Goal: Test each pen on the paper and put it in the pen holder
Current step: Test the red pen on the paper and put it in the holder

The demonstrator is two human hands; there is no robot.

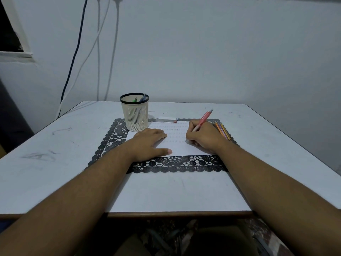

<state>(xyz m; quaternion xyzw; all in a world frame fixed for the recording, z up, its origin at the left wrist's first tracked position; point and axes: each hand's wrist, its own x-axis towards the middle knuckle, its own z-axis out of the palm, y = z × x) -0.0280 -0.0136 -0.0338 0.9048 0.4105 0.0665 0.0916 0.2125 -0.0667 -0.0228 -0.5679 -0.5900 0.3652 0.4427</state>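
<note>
While the right hand (203, 136) pinches the red pen (203, 120), tip on the paper (177, 146) under the flat, spread left hand (149, 141), a loosened press could let that paper slide and smear; the pen holder (135, 111) stands just beyond the left hand.

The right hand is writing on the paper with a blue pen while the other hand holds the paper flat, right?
Not quite: the pen in the right hand is red-pink, not blue, as the head view shows. The rest holds: its tip is down on the paper, and the left hand lies flat on the sheet.
</note>
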